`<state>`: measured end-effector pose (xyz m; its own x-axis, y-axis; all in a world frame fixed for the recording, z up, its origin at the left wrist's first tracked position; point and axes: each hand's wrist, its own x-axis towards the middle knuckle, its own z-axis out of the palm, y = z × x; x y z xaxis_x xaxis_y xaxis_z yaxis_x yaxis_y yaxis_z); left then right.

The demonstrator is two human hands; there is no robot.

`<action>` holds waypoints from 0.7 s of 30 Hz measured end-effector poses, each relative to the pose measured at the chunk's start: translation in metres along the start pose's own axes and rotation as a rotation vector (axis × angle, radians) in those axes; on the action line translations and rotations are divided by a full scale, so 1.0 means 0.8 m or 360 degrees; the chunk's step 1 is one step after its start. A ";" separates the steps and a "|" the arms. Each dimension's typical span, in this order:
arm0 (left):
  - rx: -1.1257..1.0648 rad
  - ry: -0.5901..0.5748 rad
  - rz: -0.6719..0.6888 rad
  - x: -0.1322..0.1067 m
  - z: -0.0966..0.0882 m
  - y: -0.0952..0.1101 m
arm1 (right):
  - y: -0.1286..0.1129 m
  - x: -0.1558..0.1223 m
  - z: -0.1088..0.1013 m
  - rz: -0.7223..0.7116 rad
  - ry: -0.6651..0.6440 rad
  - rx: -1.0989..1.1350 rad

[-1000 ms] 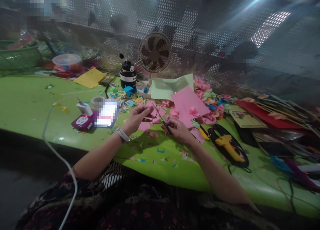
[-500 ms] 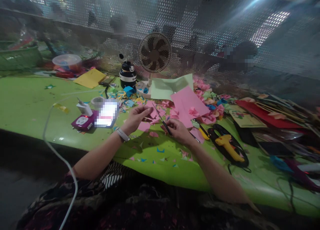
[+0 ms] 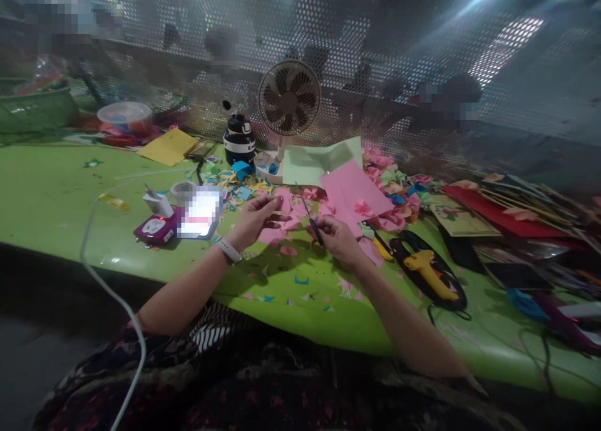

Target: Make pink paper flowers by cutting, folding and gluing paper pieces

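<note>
Two bare hands are raised over one green table (image 3: 56, 187) strewn with cut paper. The right hand (image 3: 335, 237) grips a single pair of scissors (image 3: 313, 224) above the middle of the table, the tip pointing far and left. The left hand (image 3: 259, 213), one white watch (image 3: 228, 249) on its wrist, hovers just left of the scissors, thumb and finger drawn close together; from where I stand, I cannot tell whether they pinch a scrap. Below lie pink pieces (image 3: 271, 236), too overlapped to count. One pink sheet (image 3: 352, 187) lies right of the scissors, one pale green sheet (image 3: 323, 159) beyond it, one yellow sheet (image 3: 169, 146) far left. One fan (image 3: 288, 99) and one black bottle (image 3: 240, 144) stand at the far side. Left of the hands are one lit phone (image 3: 200, 212) and one purple box (image 3: 156, 229) with one white charger (image 3: 158, 202) on top. To the right, one yellow glue gun (image 3: 432, 274) rests on one black pad (image 3: 407, 240); paper flowers (image 3: 375, 159) crowd the far right.
</note>
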<state>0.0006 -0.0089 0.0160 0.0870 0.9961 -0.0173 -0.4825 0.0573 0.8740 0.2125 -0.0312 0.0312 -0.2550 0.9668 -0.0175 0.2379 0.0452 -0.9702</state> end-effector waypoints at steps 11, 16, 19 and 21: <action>-0.0296 -0.0023 -0.0077 0.005 -0.006 0.000 | 0.002 0.005 -0.018 -0.0015 0.0116 -0.0333; -0.0231 0.0103 0.0068 0.008 -0.007 0.003 | -0.009 0.030 -0.025 -0.0250 0.0097 -0.0761; -0.0281 0.0130 0.0285 0.011 -0.008 0.013 | -0.023 0.051 -0.008 -0.0277 0.0017 -0.1040; -0.0313 0.0155 0.0415 0.012 -0.009 0.019 | -0.031 0.064 0.013 -0.0258 -0.0126 -0.1202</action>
<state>-0.0123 0.0022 0.0257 -0.1404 0.9802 0.1400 -0.6372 -0.1976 0.7449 0.1836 0.0146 0.0518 -0.4009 0.9137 0.0660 0.7587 0.3715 -0.5352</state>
